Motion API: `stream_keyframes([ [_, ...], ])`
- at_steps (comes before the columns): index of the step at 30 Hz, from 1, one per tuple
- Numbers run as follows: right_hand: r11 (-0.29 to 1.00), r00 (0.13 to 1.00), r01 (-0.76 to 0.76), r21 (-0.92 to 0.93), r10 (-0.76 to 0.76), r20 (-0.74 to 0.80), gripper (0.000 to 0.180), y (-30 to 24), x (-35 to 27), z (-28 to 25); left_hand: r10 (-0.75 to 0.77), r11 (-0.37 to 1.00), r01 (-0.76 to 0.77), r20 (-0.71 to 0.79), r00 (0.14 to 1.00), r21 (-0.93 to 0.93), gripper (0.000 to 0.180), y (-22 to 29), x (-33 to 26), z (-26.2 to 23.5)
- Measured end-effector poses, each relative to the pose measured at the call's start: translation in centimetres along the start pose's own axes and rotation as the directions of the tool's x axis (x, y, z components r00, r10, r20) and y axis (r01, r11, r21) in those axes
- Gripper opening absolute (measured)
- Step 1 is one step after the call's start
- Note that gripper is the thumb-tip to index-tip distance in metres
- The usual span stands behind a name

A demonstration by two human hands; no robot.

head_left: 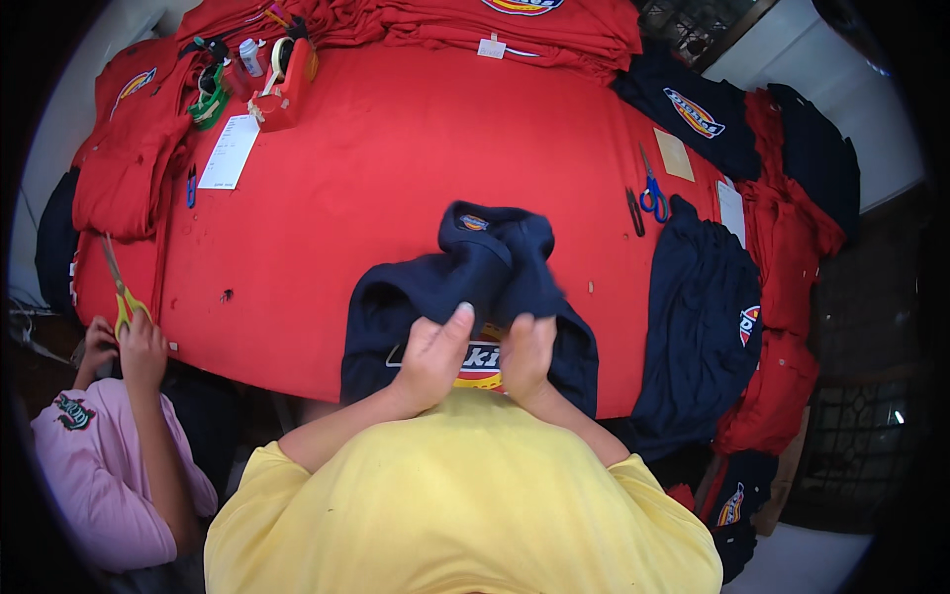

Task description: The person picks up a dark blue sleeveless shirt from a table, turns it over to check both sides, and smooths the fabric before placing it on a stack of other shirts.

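Note:
A navy sweatshirt [564, 342] lies bunched on the red-covered table right in front of me, its upper part raised and folded over. A small emblem shows on that part, and a larger coloured print is partly hidden between my hands. My left hand [433, 358] is closed on the cloth, thumb up. Beside it, my right hand [527, 358] grips the cloth too, slightly blurred by motion; its fingertips are not sharp.
Blue-handled scissors [653, 198] and dark thread snips [634, 211] lie at right, near piled navy garments [698, 317]. A red tape dispenser [284, 97] and a paper sheet [230, 153] are far left. At left, a person in pink holds yellow-handled scissors [127, 307].

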State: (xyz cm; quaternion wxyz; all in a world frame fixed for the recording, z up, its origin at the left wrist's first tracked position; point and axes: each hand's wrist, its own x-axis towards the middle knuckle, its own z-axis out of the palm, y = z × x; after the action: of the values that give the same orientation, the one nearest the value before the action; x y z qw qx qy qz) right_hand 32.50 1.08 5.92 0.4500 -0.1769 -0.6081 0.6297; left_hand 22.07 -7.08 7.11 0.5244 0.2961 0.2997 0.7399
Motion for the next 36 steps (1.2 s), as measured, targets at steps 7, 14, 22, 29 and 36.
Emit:
stream_keyframes([
  [7, 0.895, 0.943, -0.295, 0.336, 0.329, -0.050, 0.028, 0.6, 4.9, -0.6, -0.159, 0.927, 0.103, -0.130, 0.979, -0.362, 0.041, 1.3, 2.3, -0.3],
  [14, 0.832, 0.913, -0.262, 0.488, 0.378, -0.155, 0.017, 1.9, 6.8, -1.6, -0.152, 0.964, 0.093, -0.226, 0.962, -0.251, 0.038, 0.4, 1.5, -0.9],
  [22, 0.804, 0.878, -0.442, 0.397, 0.479, 0.008, 0.020, 0.0, 6.4, -0.9, -0.173, 0.974, 0.201, -0.229, 0.958, 0.105, 0.028, 0.1, 1.7, -0.5],
  [29, 0.914, 0.891, -0.250, 0.319, 0.346, -0.294, 0.014, 2.0, 8.6, -1.9, -0.346, 0.902, 0.388, -0.219, 0.912, 0.188, 0.016, 0.0, 0.5, -2.2],
  [36, 0.929, 0.941, -0.305, -0.211, 0.260, -0.215, 0.038, 0.9, 10.7, -9.4, -0.318, 0.933, 0.338, -0.149, 0.936, 0.128, 0.032, -0.2, 0.1, -2.0],
])
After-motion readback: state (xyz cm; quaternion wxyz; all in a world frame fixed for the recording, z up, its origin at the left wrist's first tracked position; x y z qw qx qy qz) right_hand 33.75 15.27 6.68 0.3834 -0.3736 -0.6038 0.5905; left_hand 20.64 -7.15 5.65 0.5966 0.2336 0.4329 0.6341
